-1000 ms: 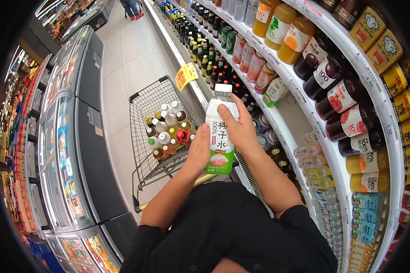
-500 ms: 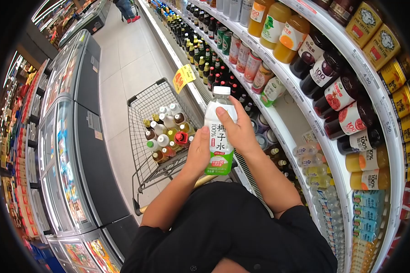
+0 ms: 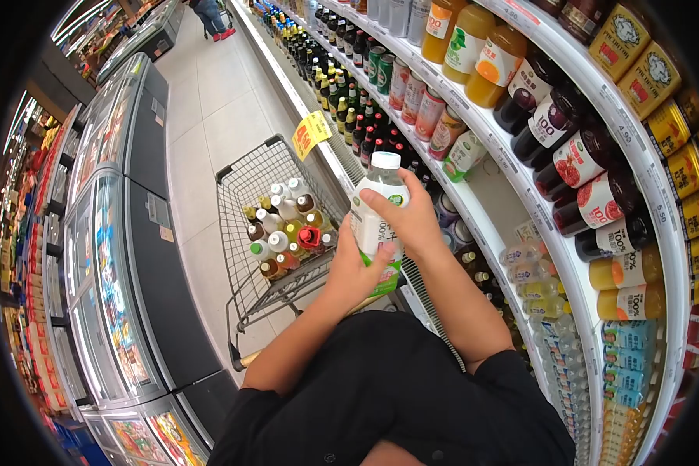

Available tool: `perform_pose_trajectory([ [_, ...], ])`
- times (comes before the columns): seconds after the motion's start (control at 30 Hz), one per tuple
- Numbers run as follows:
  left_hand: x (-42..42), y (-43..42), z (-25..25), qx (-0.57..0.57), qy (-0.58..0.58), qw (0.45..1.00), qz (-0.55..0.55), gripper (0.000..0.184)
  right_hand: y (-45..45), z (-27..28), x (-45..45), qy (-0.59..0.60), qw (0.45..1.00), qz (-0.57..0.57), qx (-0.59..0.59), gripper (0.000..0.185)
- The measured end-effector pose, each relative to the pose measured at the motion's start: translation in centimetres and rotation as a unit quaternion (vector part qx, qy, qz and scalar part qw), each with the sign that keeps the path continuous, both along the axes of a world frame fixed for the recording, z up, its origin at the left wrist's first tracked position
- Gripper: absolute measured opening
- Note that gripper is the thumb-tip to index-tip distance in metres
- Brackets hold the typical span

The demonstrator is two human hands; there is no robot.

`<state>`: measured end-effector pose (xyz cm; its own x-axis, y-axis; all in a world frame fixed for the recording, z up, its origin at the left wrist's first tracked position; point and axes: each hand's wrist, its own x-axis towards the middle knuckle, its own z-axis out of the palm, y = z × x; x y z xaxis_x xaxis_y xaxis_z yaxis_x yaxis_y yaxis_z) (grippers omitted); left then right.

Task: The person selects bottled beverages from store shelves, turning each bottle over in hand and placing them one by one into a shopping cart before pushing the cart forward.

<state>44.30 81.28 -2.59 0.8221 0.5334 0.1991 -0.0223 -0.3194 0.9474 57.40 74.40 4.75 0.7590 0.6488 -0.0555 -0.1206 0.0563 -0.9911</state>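
A coconut water bottle (image 3: 374,225) with a white cap, white label and green base is held upright in front of my chest. My left hand (image 3: 356,264) wraps its lower left side, thumb across the front. Higher up on the right side, my right hand (image 3: 410,217) grips it, with the thumb over the upper label. Fingers behind the bottle are hidden. Just left of the bottle stands a wire shopping cart (image 3: 237,194) holding several bottles (image 3: 286,206) with white, green and red caps.
Shelves on the right carry juice bottles (image 3: 493,66), cans (image 3: 429,116) and water bottles (image 3: 555,357). A yellow price tag (image 3: 312,133) juts out from the shelf edge. Glass-topped freezers (image 3: 109,272) line the left side. At the far end of the aisle stands a person (image 3: 210,17) with a cart.
The bottle has turned in my hands, so its label now faces partly sideways. My left thumb has come across its front. The cart has stayed put.
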Motion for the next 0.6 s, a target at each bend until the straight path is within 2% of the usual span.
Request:
perform_pose_trajectory([
  [0.03,-0.3,0.1,0.5,0.0,-0.001,1.0,0.002,0.086,0.0,-0.2,0.2,-0.001,1.0,0.002,0.0,0.061],
  [0.1,-1.1,0.0,2.0,0.076,0.021,0.997,-0.028,0.11,-0.6,-1.1,0.8,0.086,0.993,0.03,0.07,0.057],
  [0.2,-1.9,1.0,3.8,0.055,0.059,0.994,-0.076,0.117,-1.4,-1.5,1.8,0.081,0.99,0.053,0.103,0.058],
  [0.23,-1.9,2.0,3.8,0.054,0.059,0.994,-0.075,0.117,-1.7,-1.0,2.0,0.106,0.985,0.072,0.115,0.065],
  [0.3,-1.5,3.7,3.7,-0.199,0.037,0.966,-0.162,0.121,-1.9,-0.9,2.1,0.126,0.974,0.108,0.155,0.07],
  [0.33,-1.3,3.9,3.7,-0.2,0.037,0.966,-0.162,0.121,-2.0,-0.9,2.0,0.144,0.96,0.142,0.195,0.075],
  [0.4,-0.8,4.2,3.8,-0.194,-0.031,0.959,-0.202,0.125,-1.9,-0.8,1.4,0.147,0.96,0.145,0.189,0.081],
  [0.43,-0.1,4.1,4.1,-0.091,-0.083,0.971,-0.203,0.129,-1.9,-0.8,1.0,0.107,0.973,0.121,0.165,0.074],
  [0.47,-0.1,3.9,4.1,-0.091,-0.084,0.971,-0.203,0.129,-1.8,-0.8,0.5,0.069,0.983,0.096,0.14,0.067],
  [0.53,-0.5,3.3,4.3,-0.081,-0.043,0.989,-0.112,0.13,-1.0,0.2,-0.4,0.054,0.988,0.072,0.124,0.063],
  [0.57,-1.0,3.4,4.8,-0.077,0.007,0.992,-0.1,0.127,-0.7,0.2,-0.6,0.022,0.995,0.039,0.086,0.061],
  [0.6,-1.0,3.2,4.6,-0.079,0.009,0.992,-0.101,0.127,-0.6,0.1,-0.8,-0.01,0.999,0.005,0.046,0.059],
])
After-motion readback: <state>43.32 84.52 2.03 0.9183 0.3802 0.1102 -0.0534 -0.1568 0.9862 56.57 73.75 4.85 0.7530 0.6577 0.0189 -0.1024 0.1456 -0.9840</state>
